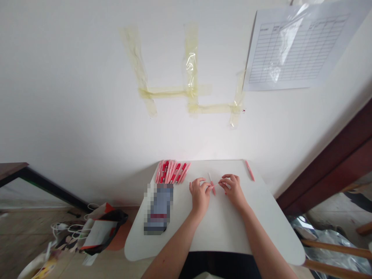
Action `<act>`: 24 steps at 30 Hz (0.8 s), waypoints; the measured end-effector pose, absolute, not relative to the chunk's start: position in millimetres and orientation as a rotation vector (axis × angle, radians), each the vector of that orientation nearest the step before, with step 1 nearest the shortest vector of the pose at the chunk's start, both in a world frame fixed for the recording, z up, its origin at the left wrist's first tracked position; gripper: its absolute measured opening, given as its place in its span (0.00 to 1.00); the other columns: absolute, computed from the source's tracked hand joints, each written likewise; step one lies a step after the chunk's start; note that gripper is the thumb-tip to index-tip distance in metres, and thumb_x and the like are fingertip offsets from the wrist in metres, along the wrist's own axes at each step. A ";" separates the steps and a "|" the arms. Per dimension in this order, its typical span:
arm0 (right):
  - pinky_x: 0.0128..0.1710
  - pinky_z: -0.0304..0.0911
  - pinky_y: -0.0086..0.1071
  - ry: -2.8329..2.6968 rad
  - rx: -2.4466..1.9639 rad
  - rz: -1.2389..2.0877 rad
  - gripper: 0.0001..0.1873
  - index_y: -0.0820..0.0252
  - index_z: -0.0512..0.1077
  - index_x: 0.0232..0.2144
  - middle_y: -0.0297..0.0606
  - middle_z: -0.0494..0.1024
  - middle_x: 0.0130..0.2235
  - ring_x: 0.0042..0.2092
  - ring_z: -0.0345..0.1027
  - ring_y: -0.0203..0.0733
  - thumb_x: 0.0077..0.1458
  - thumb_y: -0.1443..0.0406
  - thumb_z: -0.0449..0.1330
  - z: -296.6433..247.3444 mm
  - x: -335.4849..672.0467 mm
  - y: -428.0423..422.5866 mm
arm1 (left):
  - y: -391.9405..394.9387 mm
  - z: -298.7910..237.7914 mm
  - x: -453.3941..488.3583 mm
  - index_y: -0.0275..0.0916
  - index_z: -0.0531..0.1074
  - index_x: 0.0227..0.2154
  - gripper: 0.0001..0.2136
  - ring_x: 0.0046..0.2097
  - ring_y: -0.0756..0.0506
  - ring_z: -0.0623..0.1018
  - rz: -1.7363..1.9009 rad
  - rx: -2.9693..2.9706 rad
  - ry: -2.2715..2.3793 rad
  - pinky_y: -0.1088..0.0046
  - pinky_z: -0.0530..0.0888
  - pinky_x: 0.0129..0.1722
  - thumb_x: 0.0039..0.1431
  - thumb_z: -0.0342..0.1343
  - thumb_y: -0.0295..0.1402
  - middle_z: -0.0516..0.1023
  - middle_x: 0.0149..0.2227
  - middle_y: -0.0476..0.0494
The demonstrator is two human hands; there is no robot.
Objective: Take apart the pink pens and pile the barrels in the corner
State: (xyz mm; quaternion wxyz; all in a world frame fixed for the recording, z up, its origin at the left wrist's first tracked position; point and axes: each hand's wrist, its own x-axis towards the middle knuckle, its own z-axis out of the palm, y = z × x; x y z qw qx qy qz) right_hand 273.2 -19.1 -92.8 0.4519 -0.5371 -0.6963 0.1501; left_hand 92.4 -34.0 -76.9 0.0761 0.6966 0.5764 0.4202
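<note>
The left hand (200,195) and right hand (232,190) meet at the middle of the table (221,240), with a pen (213,188) between them. The pen is pink with a thin white end pointing toward the far edge. The left fingertips (208,188) look pinched on its middle (at this distance the grip is small, so it's a close call). The right fingers (223,183) are curled and empty, just beside the pen, and I cannot tell whether they touch it.

At the table's far edge, left of the hands, a row of pens (173,172) lies side by side, pink and red, tilted the same way. Another pen (249,170) lies alone at the far right corner of the table. So, judging by how things lie, most pens sit together in the row, one is in hand, and one is set apart.

A pixelated block (158,209) covers something at the table's left side. Beyond the far edge, strips of tape (192,69) and a ruled sheet (299,48) are fixed to the wall above the table, and a bag (101,232) sits on the floor to its left.
</note>
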 end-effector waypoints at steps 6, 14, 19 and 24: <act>0.54 0.64 0.52 -1.764 -1.286 0.377 0.12 0.49 0.79 0.37 0.44 0.73 0.48 0.54 0.59 0.54 0.63 0.55 0.58 -90.3 270.4 -21.0 | -32.9 -79.8 92.5 0.45 0.79 0.31 0.03 0.53 0.42 0.73 1.264 2.098 1.691 0.49 0.63 0.61 0.60 0.61 0.34 0.74 0.47 0.44; 0.55 0.65 0.51 -1.774 -1.282 0.388 0.11 0.46 0.80 0.38 0.42 0.74 0.49 0.55 0.58 0.54 0.63 0.54 0.58 -89.6 268.3 -22.0 | -31.5 -81.4 92.1 0.44 0.79 0.32 0.04 0.53 0.42 0.73 1.278 2.093 1.656 0.51 0.63 0.61 0.60 0.61 0.34 0.74 0.47 0.44; 0.56 0.64 0.53 -1.696 -1.337 0.368 0.17 0.44 0.78 0.49 0.42 0.75 0.51 0.56 0.57 0.53 0.66 0.58 0.52 -91.3 277.2 -19.0 | -32.2 -79.1 92.0 0.44 0.79 0.31 0.05 0.53 0.42 0.73 1.300 2.069 1.668 0.50 0.63 0.61 0.61 0.60 0.35 0.74 0.46 0.44; 0.57 0.62 0.55 -1.712 -1.409 0.256 0.24 0.44 0.79 0.48 0.38 0.75 0.54 0.56 0.57 0.52 0.60 0.70 0.48 -95.3 294.1 -16.6 | -31.1 -78.5 91.0 0.43 0.78 0.32 0.06 0.51 0.42 0.74 1.326 2.032 1.670 0.51 0.65 0.59 0.62 0.59 0.37 0.75 0.45 0.43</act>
